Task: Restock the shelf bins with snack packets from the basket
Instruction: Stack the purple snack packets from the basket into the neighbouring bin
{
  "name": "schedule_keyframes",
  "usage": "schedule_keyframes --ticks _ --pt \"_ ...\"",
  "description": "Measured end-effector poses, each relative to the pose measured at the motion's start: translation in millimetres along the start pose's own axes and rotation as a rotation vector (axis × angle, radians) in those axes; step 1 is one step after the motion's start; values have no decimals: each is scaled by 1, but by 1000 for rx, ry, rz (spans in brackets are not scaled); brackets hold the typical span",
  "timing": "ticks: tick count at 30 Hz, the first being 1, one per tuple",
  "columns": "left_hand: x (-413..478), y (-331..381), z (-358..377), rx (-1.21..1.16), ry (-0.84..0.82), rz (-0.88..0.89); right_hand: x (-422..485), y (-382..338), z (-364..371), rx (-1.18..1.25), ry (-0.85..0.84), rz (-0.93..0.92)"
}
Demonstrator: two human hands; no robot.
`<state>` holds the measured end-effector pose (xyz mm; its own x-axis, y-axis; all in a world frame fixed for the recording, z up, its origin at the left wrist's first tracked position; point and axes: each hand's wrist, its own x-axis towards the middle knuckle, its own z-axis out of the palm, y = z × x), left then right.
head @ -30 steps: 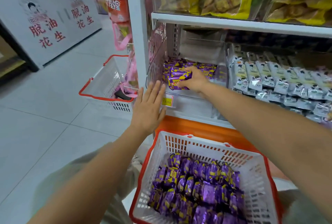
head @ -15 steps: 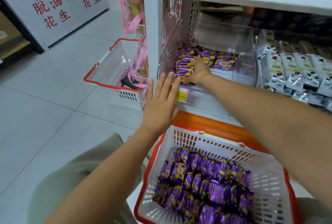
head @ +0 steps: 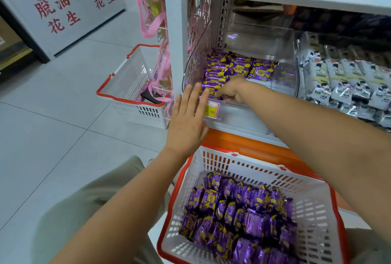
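A clear plastic shelf bin (head: 285, 69) holds purple-and-yellow snack packets (head: 262, 69) in rows along its back and left side. My right hand (head: 232, 90) reaches inside the bin at its front left. Its fingers are curled on the end of a purple packet (head: 213, 84) in the left stack. My left hand (head: 187, 120) is flat with straight fingers against the bin's front wall, next to the yellow price tag (head: 211, 111). Below the shelf stands a white basket with a red rim (head: 262, 164), filled with several more purple packets (head: 243, 217).
A second red-rimmed basket (head: 129, 86) sits on the tiled floor at the left of the shelf post. Pink bags (head: 152, 20) hang on that post. White packets (head: 342, 81) fill the bin to the right. An orange ledge (head: 243, 143) runs under the shelf.
My right hand carried purple packets into the bin and lowered to the front of the left stack. My left hand stayed flat on the bin's front. The camera tilted down.
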<state>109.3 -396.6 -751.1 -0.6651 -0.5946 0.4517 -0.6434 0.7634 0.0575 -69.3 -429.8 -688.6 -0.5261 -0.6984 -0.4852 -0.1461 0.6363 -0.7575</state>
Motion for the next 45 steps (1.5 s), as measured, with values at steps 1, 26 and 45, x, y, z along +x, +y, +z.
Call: schedule_keyframes --ticks 1,26,45 --pt "0 0 0 -2 -3 -1 -1 0 2 27 -21 6" --pt "-40 28 -15 -23 103 23 -69 17 -30 175 241 -612" --pt "-153 87 106 -306 -969 -510 -76 323 -6 -760 -254 12"
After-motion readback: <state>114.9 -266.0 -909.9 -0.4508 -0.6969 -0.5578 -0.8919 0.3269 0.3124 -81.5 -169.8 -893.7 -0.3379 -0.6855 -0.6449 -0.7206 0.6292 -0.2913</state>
